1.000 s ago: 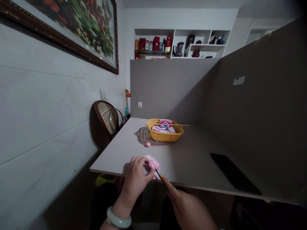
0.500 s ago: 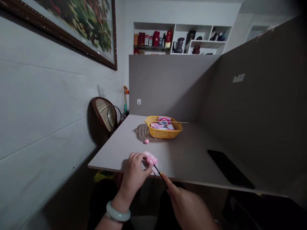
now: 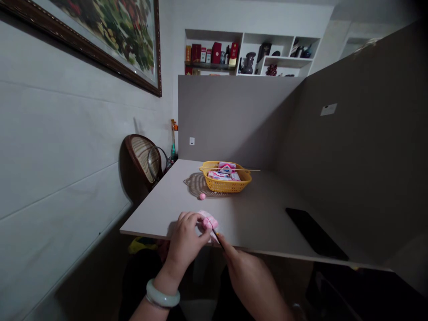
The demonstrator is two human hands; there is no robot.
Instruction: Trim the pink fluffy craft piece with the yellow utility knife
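Note:
Near the table's front edge, my left hand [image 3: 187, 238] pinches a small pink lump [image 3: 207, 224] between thumb and fingers. My right hand [image 3: 245, 272] grips a thin, dark-bladed knife [image 3: 218, 239], its tip touching the lump; a bit of yellow shows by the fingertip. Most of the handle is hidden in the hand. Under the lump lies a pink-and-white wrapper or sheet [image 3: 214, 236], partly covered by my fingers. A small pink ball [image 3: 202, 196] rests farther back on the table.
A yellow plastic basket [image 3: 227, 186] with pink-and-white packets stands at the back, a thin stick [image 3: 247, 170] lying across its rim. On the right lies a flat black panel [image 3: 316, 234]. Grey partitions [image 3: 234, 116] border the table [image 3: 150, 218] behind and to the right.
The right hand and knife have shifted slightly up and left against the pink lump. The left hand keeps its pinch. The whole view has moved a little.

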